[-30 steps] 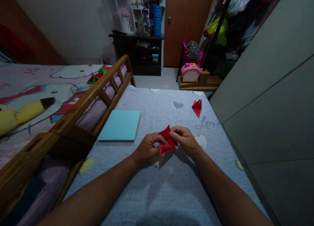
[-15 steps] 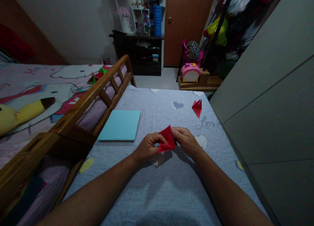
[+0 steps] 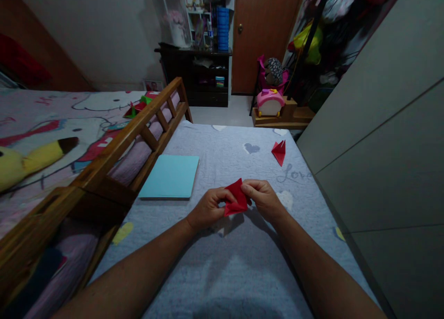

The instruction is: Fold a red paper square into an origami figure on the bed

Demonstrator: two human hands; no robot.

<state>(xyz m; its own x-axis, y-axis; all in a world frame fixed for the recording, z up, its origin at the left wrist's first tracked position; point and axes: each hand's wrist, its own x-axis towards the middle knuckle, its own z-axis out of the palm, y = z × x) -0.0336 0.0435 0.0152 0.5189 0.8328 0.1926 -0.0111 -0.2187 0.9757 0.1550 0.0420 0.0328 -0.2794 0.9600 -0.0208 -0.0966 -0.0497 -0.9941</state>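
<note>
Between my two hands, a little above the bed, is a piece of folded red paper (image 3: 238, 198). My left hand (image 3: 212, 207) grips its left side, the thumb and a finger tucked into the fold. At the paper's upper right edge, my right hand (image 3: 264, 199) pinches it between thumb and fingers. The fingers behind the paper are partly hidden. Farther off to the right, a second folded red paper piece (image 3: 279, 152) with pointed tips lies on the bedcover, untouched.
A light-blue square pad (image 3: 169, 177) lies on the bedcover (image 3: 222, 272) left of my hands. A wooden bed rail (image 3: 114, 159) runs along the left side. The pale cabinet (image 3: 391, 162) borders the right, and a brown door (image 3: 265, 37) stands at the back.
My right thumb and fingers have shifted slightly on the red paper's upper right edge. The left hand keeps its hold, and everything else stays put.
</note>
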